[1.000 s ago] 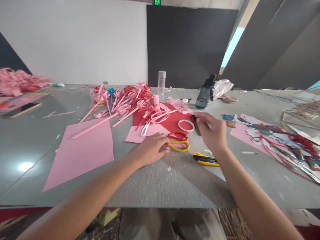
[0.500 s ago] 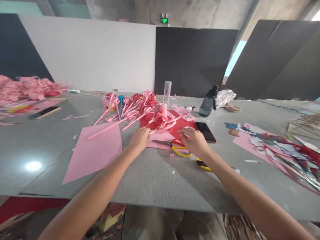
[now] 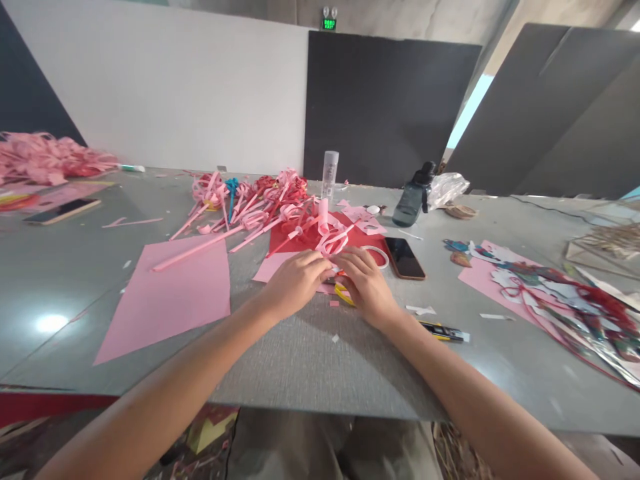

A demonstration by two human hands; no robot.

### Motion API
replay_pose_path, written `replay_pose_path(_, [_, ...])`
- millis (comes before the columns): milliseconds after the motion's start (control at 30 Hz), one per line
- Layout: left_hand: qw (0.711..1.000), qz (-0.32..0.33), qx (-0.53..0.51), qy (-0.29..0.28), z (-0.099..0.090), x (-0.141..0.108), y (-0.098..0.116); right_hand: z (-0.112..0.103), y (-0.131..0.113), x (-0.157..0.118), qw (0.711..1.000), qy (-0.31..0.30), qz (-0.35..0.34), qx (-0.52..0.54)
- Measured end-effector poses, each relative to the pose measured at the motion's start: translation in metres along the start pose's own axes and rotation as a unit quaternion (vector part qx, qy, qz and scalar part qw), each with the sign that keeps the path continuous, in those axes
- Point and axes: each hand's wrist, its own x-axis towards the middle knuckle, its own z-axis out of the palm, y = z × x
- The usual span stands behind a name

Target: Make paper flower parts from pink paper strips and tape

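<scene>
Tabletop (image 3: pixel 300 373), grey: cutter (image 3: pixel 445 332) towards near edge. Left hand (image 3: pixel 296 285), right hand (image 3: pixel 369 285): fingertips close together; grip hidden, cannot tell. Scissors (image 3: pixel 344 295), yellow-handled: beside right fingers, best avoided. Paper loops (image 3: pixel 326 245), pink: just beyond, towards far edge; light pinch probably spares curls.

Here's pink on the curled paper strips (image 3: pixel 324 220), solid red on the paper sheet (image 3: pixel 367 235), yellow and orange-red on the scissors (image 3: pixel 344 294), black-and-yellow utility knife (image 3: pixel 443 331)!

Dark bottle (image 3: pixel 407 209) (clear bag (image 3: pixel 448 191) beside)
</scene>
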Motion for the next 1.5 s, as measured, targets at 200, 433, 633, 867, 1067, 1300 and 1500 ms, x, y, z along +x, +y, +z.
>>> replay_pose_path(200, [0.999,-0.039,-0.032,-0.013,0.011,-0.002,0.006,-0.007,0.003,-0.006,0.997,-0.042,0.023,-0.058])
replay_pose_path(433, [0.997,0.013,0.029,-0.072,0.027,0.005,0.004,-0.009,0.005,-0.009,0.993,-0.051,0.069,-0.075])
replay_pose_path(633, [0.956,-0.071,-0.269,-0.095,-0.002,0.011,0.019,-0.023,0.007,-0.010,0.999,-0.032,0.016,-0.015])
replay_pose_path(867, [0.834,-0.158,-0.494,-0.187,-0.026,0.006,0.035,-0.030,0.017,-0.010,0.996,0.035,0.037,0.066])
replay_pose_path(1067, [0.901,-0.174,-0.395,0.037,-0.015,0.037,-0.024,-0.035,0.060,-0.009,0.935,0.235,0.233,0.128])
replay_pose_path(1300, [0.960,-0.116,-0.244,0.074,0.036,0.006,-0.012,-0.012,0.034,0.003,0.845,0.162,0.306,0.408])
replay_pose_path(1500, [0.992,0.097,-0.076,-0.001,0.034,0.003,0.013,-0.012,0.015,0.002,0.748,0.085,0.320,0.575])
